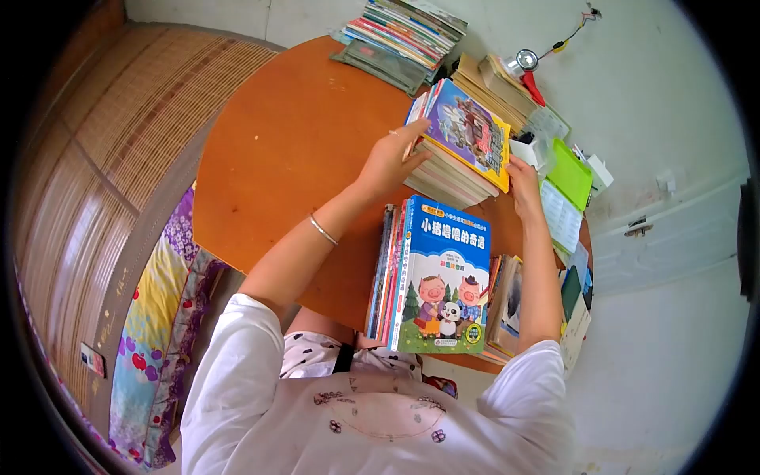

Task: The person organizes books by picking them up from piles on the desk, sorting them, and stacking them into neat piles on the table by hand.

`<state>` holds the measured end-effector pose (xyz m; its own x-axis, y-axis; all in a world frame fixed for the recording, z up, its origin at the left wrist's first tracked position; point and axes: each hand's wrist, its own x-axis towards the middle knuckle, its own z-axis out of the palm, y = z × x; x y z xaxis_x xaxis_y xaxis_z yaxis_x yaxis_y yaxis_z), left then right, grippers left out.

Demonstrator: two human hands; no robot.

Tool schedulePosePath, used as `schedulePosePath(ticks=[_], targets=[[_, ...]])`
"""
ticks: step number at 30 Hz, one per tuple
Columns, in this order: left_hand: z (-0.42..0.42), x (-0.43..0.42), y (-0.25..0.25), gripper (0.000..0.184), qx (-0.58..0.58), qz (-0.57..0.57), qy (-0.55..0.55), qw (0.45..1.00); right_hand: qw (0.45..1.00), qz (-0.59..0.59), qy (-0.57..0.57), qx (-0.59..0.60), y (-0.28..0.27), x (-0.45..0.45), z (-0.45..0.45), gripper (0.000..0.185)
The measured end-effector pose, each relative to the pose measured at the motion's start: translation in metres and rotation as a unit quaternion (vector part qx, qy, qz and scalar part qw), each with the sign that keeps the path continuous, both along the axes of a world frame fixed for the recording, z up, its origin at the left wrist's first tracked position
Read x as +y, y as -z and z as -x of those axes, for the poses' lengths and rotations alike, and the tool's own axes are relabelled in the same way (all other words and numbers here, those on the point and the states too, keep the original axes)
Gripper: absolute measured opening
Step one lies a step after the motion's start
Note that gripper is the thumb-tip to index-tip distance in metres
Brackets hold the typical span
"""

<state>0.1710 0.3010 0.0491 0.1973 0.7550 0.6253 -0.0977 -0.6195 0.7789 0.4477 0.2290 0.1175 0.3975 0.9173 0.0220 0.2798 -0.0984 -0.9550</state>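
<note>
A stack of books topped by a purple and yellow book (pixel 467 127) lies on the orange-brown table (pixel 277 150). My left hand (pixel 392 158) is at the stack's left side, thumb and fingers apart against the upper books. At the right edge, my right hand (pixel 522 182) has its fingers on the yellow corner of the top book. Paler books (pixel 451 176) lie beneath. Nearer to me stands another stack, with a blue-covered book (pixel 445 273) showing two pigs and a panda on top.
Magazines (pixel 408 36) are piled at the table's far edge, beside more books (pixel 495 87) and a lamp (pixel 526 60). An open green case (pixel 568 176) lies at the right. More books (pixel 507 305) sit by my right forearm.
</note>
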Motion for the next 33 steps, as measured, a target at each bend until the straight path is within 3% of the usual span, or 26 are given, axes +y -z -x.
schedulePosePath(ticks=[1, 2, 4, 7, 15, 17, 33], targets=[[0.002, 0.0, 0.001, 0.051, 0.044, -0.051, 0.007, 0.998, 1.0, 0.01, -0.009, -0.026, 0.002, 0.002, -0.002, 0.031], [0.0, -0.002, 0.001, 0.047, 0.028, -0.032, 0.014, 0.999, 1.0, 0.009, -0.009, -0.025, 0.006, 0.004, -0.003, 0.031], [0.001, -0.002, 0.0, 0.044, 0.026, -0.04, -0.002, 0.999, 0.976, 0.006, 0.043, -0.213, 0.011, 0.006, 0.001, 0.033], [-0.001, -0.003, -0.002, 0.039, 0.027, -0.031, -0.016, 0.999, 0.962, -0.043, 0.064, -0.261, 0.027, 0.013, 0.004, 0.037], [-0.003, -0.003, -0.001, 0.037, 0.022, 0.004, -0.017, 1.0, 0.983, -0.041, 0.025, -0.179, 0.032, 0.012, -0.007, 0.035], [-0.004, -0.003, 0.001, 0.035, 0.019, -0.022, -0.036, 0.999, 0.992, -0.059, 0.024, -0.108, 0.031, 0.009, -0.001, 0.035], [-0.002, -0.003, 0.0, 0.034, 0.018, -0.007, -0.025, 1.0, 0.991, -0.067, 0.033, -0.111, 0.029, 0.007, 0.007, 0.032]])
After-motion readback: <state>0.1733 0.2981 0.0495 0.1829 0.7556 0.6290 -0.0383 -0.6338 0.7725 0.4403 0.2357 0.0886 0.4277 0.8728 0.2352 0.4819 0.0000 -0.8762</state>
